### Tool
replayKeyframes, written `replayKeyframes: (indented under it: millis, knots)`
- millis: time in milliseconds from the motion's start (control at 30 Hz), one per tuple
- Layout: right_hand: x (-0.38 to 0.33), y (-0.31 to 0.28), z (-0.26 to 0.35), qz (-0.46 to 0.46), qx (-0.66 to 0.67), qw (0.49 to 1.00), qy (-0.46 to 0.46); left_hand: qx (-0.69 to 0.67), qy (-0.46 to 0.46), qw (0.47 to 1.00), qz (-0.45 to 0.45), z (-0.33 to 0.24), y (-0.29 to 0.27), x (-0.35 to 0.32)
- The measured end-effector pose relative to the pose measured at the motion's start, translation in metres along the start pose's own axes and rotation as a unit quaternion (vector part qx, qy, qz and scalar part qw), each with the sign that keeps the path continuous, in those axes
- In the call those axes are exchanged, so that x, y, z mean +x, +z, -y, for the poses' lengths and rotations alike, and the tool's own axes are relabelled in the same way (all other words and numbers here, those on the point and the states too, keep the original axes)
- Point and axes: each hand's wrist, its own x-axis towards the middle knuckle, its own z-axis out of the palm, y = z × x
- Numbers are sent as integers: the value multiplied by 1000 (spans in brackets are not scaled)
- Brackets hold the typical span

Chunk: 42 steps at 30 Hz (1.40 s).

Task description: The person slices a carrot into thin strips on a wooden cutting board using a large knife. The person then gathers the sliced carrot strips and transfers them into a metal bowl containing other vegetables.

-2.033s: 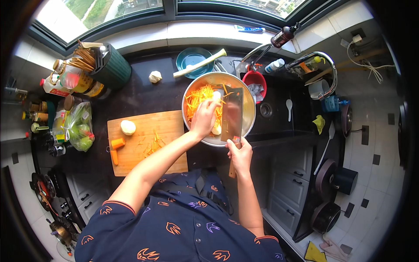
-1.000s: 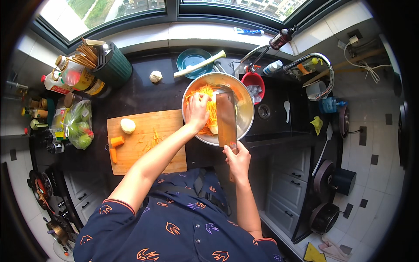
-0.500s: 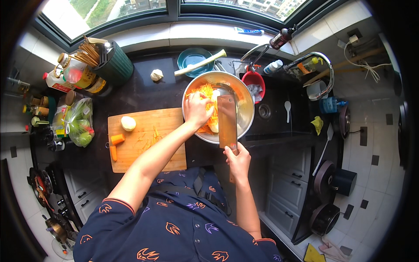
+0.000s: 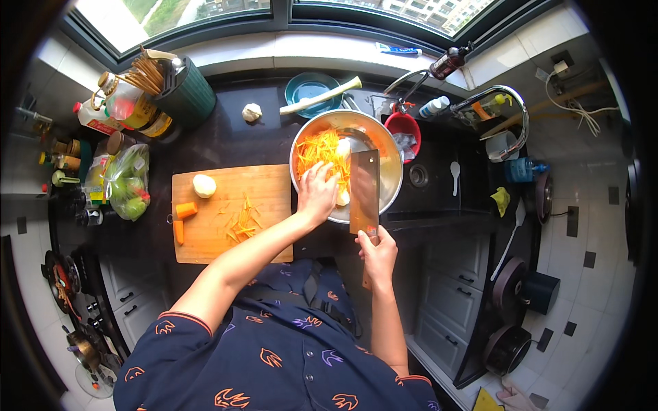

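Observation:
Over the near left side of a metal bowl [image 4: 394,175] is my left hand [image 4: 317,193]. Its fingers are stretched and apart, at the edge of a heap of shredded carrot [image 4: 317,148]. Beside the shreds lie pale pieces [image 4: 343,197] whose kind I cannot make out. My right hand [image 4: 378,255] grips a cleaver [image 4: 364,192] by its wooden handle, the blade over the bowl's near right side. On a wooden cutting board [image 4: 195,240] are carrot chunks [image 4: 186,209], loose carrot shreds [image 4: 245,220] and a pale, round peeled vegetable [image 4: 204,184].
Behind the bowl, a leek-like stalk [image 4: 321,95] lies across a teal plate [image 4: 295,88]. A garlic bulb [image 4: 251,112] is to its left. A red basin [image 4: 402,125] and a faucet [image 4: 523,123] stand at right; a bag of green vegetables [image 4: 129,181] at left.
My left hand has come down and back toward the bowl's near rim, uncovering more of the shredded carrot. The cleaver stays in my right hand, almost unmoved. The whole view has shifted slightly.

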Motion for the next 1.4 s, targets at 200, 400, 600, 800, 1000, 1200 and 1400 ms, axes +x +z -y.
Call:
replayKeyframes:
  millis: [200, 400, 600, 800, 1000, 1200, 1400]
  knots:
    - [0, 3, -5, 7, 3, 1000, 0, -216, 20, 976, -2, -17, -23, -1]
    - [4, 15, 1, 6, 42, 999, -27, -142, 57, 988, -16, -12, -14, -22]
    - [8, 18, 2, 1, 18, 999, -44, -152, -31, 987, -33, 9, -19, -22]
    - [3, 26, 5, 24, 0, 999, -39, -87, 19, 996, -23, 2, -22, -8]
    - [7, 30, 0, 31, 0, 998, -49, -27, -46, 998, -20, 43, -30, -36]
    - [-11, 49, 9, 95, -20, 994, -51, -45, -181, 982, -36, 96, -89, -94]
    - [-12, 94, -14, 179, -218, 946, -158, 5, -345, 939, -11, 156, -115, -187]
